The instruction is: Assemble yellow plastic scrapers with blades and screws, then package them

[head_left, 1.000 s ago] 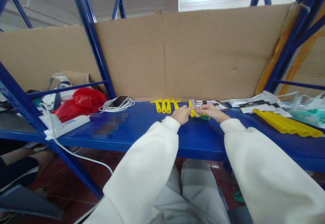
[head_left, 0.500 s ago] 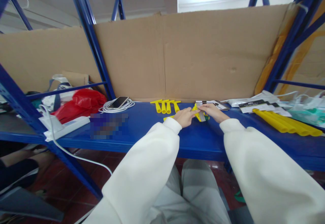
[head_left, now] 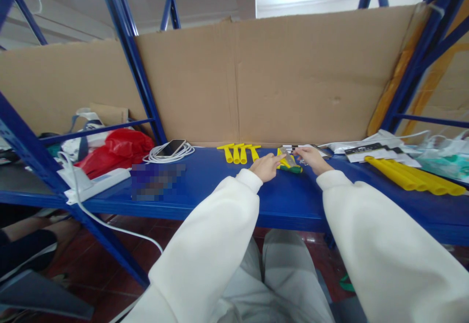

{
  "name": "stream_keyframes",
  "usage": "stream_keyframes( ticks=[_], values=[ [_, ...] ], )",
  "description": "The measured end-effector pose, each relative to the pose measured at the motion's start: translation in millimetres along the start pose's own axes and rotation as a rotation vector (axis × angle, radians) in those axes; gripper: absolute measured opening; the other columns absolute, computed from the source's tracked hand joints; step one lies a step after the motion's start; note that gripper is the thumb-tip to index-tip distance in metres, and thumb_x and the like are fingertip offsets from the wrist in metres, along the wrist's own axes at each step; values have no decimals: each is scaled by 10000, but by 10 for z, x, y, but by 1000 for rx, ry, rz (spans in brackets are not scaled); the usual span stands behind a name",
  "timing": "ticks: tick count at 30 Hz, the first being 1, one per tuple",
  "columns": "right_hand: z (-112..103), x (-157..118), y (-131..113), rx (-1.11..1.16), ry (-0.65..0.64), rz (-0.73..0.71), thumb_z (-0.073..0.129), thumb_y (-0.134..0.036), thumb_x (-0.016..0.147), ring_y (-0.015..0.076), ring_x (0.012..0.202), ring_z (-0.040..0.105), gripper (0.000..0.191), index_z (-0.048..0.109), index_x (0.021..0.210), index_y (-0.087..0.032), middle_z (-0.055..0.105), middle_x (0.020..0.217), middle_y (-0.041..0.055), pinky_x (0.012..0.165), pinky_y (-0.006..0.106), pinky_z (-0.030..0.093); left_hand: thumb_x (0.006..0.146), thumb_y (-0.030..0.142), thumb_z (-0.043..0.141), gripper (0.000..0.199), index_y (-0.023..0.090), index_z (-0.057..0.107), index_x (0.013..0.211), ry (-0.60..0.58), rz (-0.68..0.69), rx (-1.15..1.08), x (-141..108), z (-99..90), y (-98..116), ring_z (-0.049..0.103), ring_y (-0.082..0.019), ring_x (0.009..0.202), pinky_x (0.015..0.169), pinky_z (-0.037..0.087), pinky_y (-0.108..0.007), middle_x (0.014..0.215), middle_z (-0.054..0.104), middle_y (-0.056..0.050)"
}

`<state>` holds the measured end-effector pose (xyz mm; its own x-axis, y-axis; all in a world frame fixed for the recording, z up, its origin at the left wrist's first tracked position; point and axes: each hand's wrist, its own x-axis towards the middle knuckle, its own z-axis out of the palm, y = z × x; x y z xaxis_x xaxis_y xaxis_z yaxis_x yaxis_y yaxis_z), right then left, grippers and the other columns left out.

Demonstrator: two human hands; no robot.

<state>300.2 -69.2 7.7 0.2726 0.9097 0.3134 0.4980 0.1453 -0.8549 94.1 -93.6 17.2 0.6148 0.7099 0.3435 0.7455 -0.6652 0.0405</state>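
Note:
On the blue shelf (head_left: pixel 220 191), my left hand (head_left: pixel 266 167) is closed on a yellow piece with a grey metal plate (head_left: pixel 287 158), its fingers at the piece's left side. A green and yellow handle (head_left: pixel 292 168) lies just below that plate. My right hand (head_left: pixel 310 159) is to the right of the plate, fingertips pinched together close to small shiny bits; what they hold is too small to make out. Several yellow T-shaped parts (head_left: pixel 243 155) stand in a row behind my left hand.
Long yellow tubes (head_left: pixel 414 176) and black and white packets (head_left: pixel 379 154) lie at the right. At the left are a phone (head_left: pixel 171 147) on a coiled white cable, a red bag (head_left: pixel 116 151) and a white power strip (head_left: pixel 98 184). Cardboard (head_left: pixel 286 78) closes the back.
My right hand has drawn back to the right, away from my left. The plate on the yellow piece has turned, and the green and yellow handle shows more.

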Motion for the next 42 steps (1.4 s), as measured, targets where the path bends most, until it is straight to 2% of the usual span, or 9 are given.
stream_keyframes(
  ticks=[4, 9, 13, 16, 25, 30, 34, 38, 42],
  values=[
    [-68, 87, 126, -378, -29, -113, 610, -198, 795, 241, 833, 685, 169, 747, 704, -158, 759, 842, 108, 784, 319, 498, 1022, 265, 363, 480, 327, 479, 1483, 17, -51, -57, 22, 13, -85, 629, -197, 1132, 945, 497, -282, 1191, 644, -54],
    [-69, 122, 175, -633, -135, -181, 675, -319, 806, 270, 827, 706, 214, 763, 660, -189, 759, 759, 115, 709, 305, 487, 1012, 259, 393, 466, 318, 517, 1457, -5, -84, -58, 26, 25, -119, 624, -205, 1173, 987, 482, -294, 1249, 654, -58],
    [-81, 113, 160, -642, -211, -158, 704, -436, 784, 262, 706, 681, 347, 710, 543, -186, 677, 563, 95, 647, 306, 462, 997, 237, 419, 464, 318, 543, 1436, -23, -81, -65, 33, 34, -120, 620, -214, 1200, 1005, 484, -306, 1290, 660, -60],
    [-93, 107, 139, -637, -233, -124, 710, -445, 780, 244, 655, 659, 379, 688, 508, -181, 639, 511, 81, 621, 301, 451, 990, 232, 428, 470, 314, 540, 1439, -29, -71, -61, 39, 35, -120, 622, -219, 1200, 1005, 491, -319, 1291, 663, -63],
    [-48, 180, 146, -720, -204, -93, 727, -429, 760, 230, 683, 688, 271, 784, 685, -175, 740, 687, 108, 604, 279, 476, 984, 242, 458, 453, 307, 567, 1419, -43, -63, -42, 31, 16, -90, 634, -229, 1187, 998, 497, -322, 1262, 679, -77],
    [1, 168, 108, -781, -199, -68, 703, -343, 772, 242, 738, 713, 205, 802, 783, -164, 761, 771, 128, 626, 281, 487, 987, 246, 464, 449, 315, 569, 1417, -35, -65, -45, 25, 16, -81, 647, -224, 1163, 990, 499, -317, 1274, 675, -74],
    [0, 156, 83, -857, -187, -58, 672, -277, 775, 267, 823, 726, 162, 797, 777, -174, 748, 735, 139, 683, 297, 508, 985, 246, 473, 454, 321, 560, 1424, -29, -58, -43, 24, 21, -87, 655, -214, 1144, 984, 502, -308, 1252, 684, -69],
    [-36, 136, 81, -926, -154, -49, 655, -292, 786, 302, 911, 721, 183, 777, 745, -161, 740, 751, 170, 738, 333, 519, 987, 240, 467, 456, 319, 555, 1428, -32, -57, -43, 21, 18, -88, 643, -219, 1177, 992, 501, -311, 1267, 683, -66],
    [-90, 96, 85, -875, -100, -26, 638, -305, 792, 305, 897, 716, 199, 747, 710, -160, 745, 780, 171, 726, 336, 516, 988, 236, 466, 459, 325, 551, 1430, -25, -62, -47, 24, 21, -88, 630, -226, 1211, 1005, 500, -321, 1305, 672, -61]
  ],
)
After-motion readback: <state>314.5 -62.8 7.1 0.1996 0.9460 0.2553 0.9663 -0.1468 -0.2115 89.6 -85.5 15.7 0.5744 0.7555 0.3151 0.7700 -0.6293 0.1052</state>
